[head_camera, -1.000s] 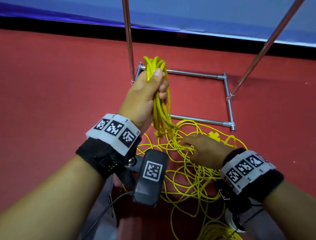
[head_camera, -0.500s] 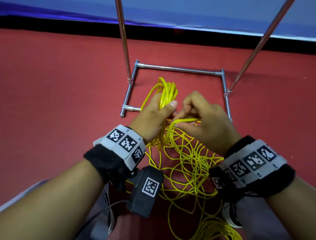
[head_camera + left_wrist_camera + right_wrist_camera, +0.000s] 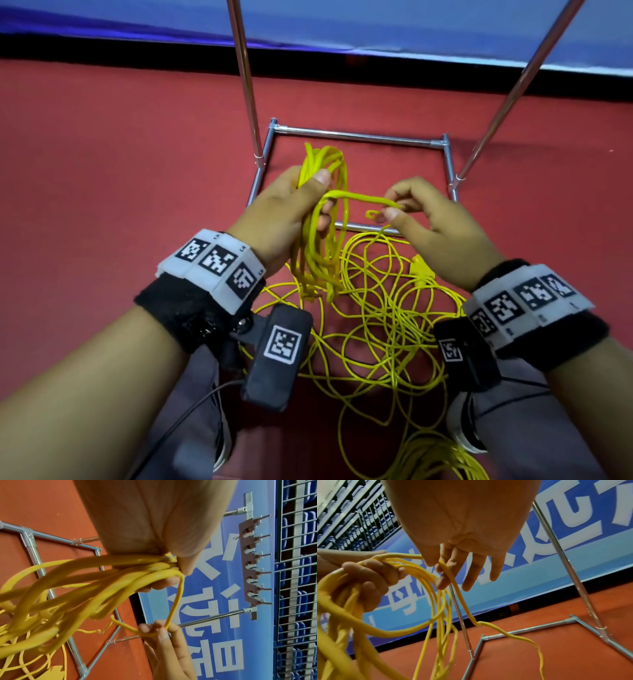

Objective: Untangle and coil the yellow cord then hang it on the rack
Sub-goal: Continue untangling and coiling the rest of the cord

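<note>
My left hand [image 3: 291, 209] grips a bundle of coiled loops of the yellow cord [image 3: 325, 192], held upright above the red floor. One strand runs from that bundle to the right, where my right hand [image 3: 407, 209] pinches it between thumb and forefinger with the other fingers spread. In the right wrist view the yellow cord [image 3: 453, 582] drops from that pinch toward the floor. More tangled cord [image 3: 373, 325] lies loose on the floor between my arms. The metal rack [image 3: 356, 137] stands just beyond my hands; its hook bar [image 3: 252, 563] shows in the left wrist view.
The rack's two slanted poles [image 3: 245, 78] rise on either side of my hands from its floor frame. A blue banner wall [image 3: 376, 24] runs behind it. My shoes [image 3: 462, 425] stand on the floor beside the loose cord.
My right hand has pulled away to the right from the left hand, drawing a strand out from the bundle. A second ago it was down on the floor tangle.
</note>
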The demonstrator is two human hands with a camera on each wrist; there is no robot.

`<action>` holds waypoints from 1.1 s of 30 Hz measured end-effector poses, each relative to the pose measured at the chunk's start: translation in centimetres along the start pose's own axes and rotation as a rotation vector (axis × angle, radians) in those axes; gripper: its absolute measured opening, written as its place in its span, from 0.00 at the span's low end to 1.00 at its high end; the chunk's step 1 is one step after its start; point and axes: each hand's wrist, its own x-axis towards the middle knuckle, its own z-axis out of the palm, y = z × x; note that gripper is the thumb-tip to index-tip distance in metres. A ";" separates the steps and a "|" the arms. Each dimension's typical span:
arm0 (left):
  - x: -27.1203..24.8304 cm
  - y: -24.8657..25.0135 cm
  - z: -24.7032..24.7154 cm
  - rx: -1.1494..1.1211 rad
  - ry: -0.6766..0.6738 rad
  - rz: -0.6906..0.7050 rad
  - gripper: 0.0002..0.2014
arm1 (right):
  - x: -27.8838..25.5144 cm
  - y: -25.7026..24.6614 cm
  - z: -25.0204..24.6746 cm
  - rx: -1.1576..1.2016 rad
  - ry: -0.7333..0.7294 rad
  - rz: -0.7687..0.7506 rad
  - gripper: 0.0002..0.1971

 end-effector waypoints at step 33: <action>-0.4 -1.4 0.7 0.272 -0.042 -0.041 0.08 | 0.1 -1.5 1.6 0.067 -0.047 -0.099 0.18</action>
